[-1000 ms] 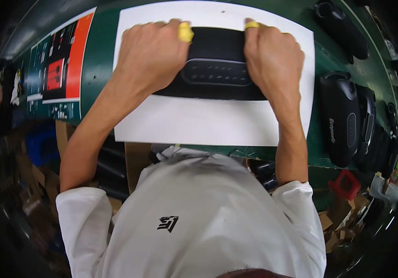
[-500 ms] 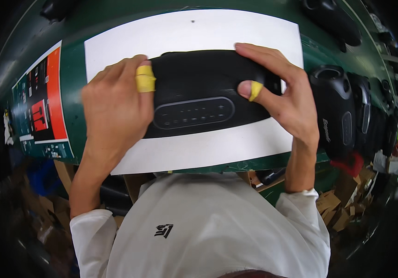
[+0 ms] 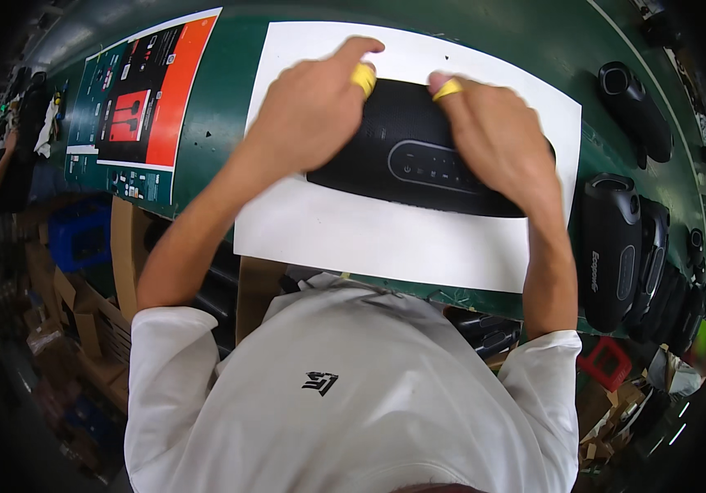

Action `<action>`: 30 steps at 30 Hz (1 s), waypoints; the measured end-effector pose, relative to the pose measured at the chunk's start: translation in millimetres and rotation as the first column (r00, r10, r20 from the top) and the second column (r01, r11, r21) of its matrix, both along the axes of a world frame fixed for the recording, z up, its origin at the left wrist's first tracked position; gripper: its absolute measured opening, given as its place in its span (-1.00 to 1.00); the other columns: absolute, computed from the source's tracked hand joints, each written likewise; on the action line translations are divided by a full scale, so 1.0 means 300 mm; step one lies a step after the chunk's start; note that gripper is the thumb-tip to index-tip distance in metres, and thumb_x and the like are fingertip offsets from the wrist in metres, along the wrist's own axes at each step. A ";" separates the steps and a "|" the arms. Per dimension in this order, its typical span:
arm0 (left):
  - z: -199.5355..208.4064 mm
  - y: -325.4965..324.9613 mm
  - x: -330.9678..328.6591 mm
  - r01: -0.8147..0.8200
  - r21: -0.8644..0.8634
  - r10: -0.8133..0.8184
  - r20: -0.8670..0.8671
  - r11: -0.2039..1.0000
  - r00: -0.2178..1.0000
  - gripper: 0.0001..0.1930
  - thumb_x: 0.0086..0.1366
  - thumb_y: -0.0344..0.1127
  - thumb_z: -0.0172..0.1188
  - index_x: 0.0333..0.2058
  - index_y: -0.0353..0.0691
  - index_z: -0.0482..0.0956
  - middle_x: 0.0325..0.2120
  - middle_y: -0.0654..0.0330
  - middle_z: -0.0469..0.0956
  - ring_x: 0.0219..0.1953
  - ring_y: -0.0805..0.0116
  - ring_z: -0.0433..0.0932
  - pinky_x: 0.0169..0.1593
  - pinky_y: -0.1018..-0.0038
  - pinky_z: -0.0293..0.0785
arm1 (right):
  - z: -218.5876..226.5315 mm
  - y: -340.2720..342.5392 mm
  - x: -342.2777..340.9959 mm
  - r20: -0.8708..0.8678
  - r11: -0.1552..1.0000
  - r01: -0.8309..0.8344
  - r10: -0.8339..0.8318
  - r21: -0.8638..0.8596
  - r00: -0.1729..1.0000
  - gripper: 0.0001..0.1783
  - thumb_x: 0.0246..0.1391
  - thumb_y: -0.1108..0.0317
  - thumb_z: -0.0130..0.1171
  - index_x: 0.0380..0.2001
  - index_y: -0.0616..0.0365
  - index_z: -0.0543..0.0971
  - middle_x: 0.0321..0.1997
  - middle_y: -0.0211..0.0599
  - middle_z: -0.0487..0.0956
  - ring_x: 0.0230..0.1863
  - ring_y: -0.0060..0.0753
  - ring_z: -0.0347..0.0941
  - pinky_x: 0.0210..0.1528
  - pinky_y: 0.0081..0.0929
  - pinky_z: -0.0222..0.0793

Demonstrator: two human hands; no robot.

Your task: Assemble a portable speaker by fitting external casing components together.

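The green workbench (image 3: 221,99) carries a white sheet (image 3: 386,238), on which the black portable speaker (image 3: 419,160) lies with its button panel facing up; both ends of the speaker are hidden under the hands, so its full outline cannot be made out. The left hand (image 3: 308,115) is curled over the speaker's left end and the right hand (image 3: 497,140) is pressed flat over its right end, and each forefinger wears a yellow finger cot. Compared with half a second ago, the speaker lies more aslant on the sheet, and both forefingers now meet at its far edge instead of gripping the ends.
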State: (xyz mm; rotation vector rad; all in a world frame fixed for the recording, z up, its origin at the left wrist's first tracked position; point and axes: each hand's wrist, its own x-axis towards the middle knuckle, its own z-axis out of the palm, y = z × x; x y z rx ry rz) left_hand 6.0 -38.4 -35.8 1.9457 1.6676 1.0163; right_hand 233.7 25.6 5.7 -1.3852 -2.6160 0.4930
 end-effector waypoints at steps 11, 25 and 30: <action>0.137 -0.008 0.013 0.130 -0.206 -0.188 -0.295 0.970 0.937 -0.49 0.37 -0.21 0.29 0.22 -0.27 0.46 -0.17 -0.18 0.70 -0.09 -0.23 0.71 0.01 0.03 0.59 | -0.013 0.031 0.001 0.069 0.994 -0.045 0.038 0.096 0.997 -0.51 0.47 0.17 0.01 -0.34 0.32 0.75 -0.43 0.14 0.71 -0.36 0.23 0.69 -0.20 0.01 0.63; 0.196 0.176 0.020 0.365 -0.793 0.172 0.497 0.488 0.850 -0.04 0.39 0.42 0.23 0.53 -0.09 0.27 0.38 -0.04 0.46 0.35 0.09 0.55 0.34 0.02 0.57 | -0.202 -0.233 0.314 -0.581 0.759 0.488 -0.647 -0.431 0.493 -0.18 0.48 -0.28 0.10 0.20 0.43 0.60 -0.17 -0.02 0.75 -0.14 -0.14 0.73 0.00 -0.30 0.59; 0.081 -0.043 0.213 0.547 -0.654 0.314 0.744 0.522 0.590 0.01 0.44 0.61 -0.09 0.56 -0.06 0.17 0.35 -0.19 0.44 0.34 -0.17 0.55 0.20 -0.27 0.64 | -0.169 -0.245 0.205 -0.545 0.546 -0.097 -0.772 -0.832 0.328 0.09 0.27 -0.43 0.29 0.31 0.54 0.46 0.03 0.08 0.70 -0.03 -0.09 0.70 0.12 -0.29 0.59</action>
